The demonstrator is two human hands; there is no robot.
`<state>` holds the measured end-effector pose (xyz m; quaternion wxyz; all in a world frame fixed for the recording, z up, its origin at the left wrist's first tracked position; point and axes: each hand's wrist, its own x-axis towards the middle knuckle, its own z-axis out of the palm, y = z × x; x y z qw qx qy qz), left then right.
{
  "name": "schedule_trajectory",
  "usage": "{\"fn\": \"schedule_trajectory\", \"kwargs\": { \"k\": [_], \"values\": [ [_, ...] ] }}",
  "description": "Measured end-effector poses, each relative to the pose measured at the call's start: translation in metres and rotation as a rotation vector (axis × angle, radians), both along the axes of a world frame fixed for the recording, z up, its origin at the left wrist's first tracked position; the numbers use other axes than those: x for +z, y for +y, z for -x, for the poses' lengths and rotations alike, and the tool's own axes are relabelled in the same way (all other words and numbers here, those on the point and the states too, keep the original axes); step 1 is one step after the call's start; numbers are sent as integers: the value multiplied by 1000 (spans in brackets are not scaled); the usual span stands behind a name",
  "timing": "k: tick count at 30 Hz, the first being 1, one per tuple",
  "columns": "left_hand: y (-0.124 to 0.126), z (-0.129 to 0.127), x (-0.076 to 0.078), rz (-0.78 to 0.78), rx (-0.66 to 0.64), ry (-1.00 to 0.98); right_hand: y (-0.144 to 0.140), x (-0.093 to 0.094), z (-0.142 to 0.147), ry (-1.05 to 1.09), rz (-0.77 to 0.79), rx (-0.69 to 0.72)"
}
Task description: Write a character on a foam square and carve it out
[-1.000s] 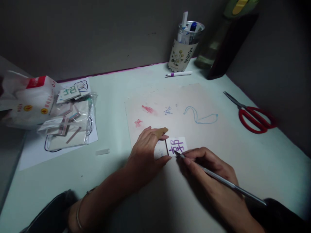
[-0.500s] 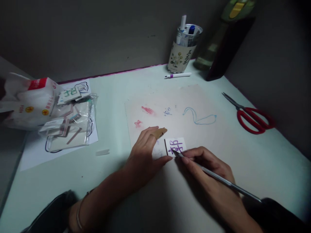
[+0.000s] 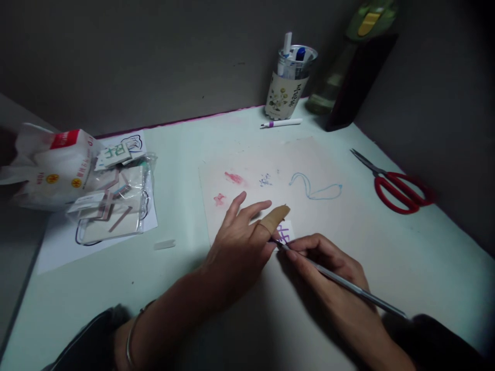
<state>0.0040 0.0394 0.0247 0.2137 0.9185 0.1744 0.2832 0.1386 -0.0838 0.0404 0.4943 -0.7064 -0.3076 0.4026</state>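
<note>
- Your pale table (image 3: 216,319) carries one stained beige mat (image 3: 309,165) in the middle.
- At the far left you have one white packet (image 3: 50,165) beside one clear bag of cut pieces (image 3: 116,206).
- One pair of red scissors (image 3: 398,188) lies well off to your right, and one cup of pens (image 3: 288,85) stands at the back with one loose marker (image 3: 280,123) just before it.
- Your right hand (image 3: 328,268) is clenched around one thin metal knife (image 3: 348,284). Its long axis runs from lower right to upper left, with the tip pointing at the card.
- Your left hand (image 3: 242,242) lies flat and unclenched, its bandaged finger (image 3: 274,218) pressing one small white card with purple writing (image 3: 285,234). The card lies under your fingertips, just beyond the knife tip.
</note>
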Motion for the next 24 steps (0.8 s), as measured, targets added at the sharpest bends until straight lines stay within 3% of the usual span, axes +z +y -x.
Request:
{"fn": "schedule_trajectory", "kwargs": {
  "k": [11,19,24],
  "values": [
    [-1,-5,-4,-165,3,115,1,2,2,27,-24,-7],
    [-1,-6,-8,-158,-3,66,0,0,1,39,-39,11],
    [2,-6,-8,-68,27,-34,0,3,0,-21,31,0]
  ]
}}
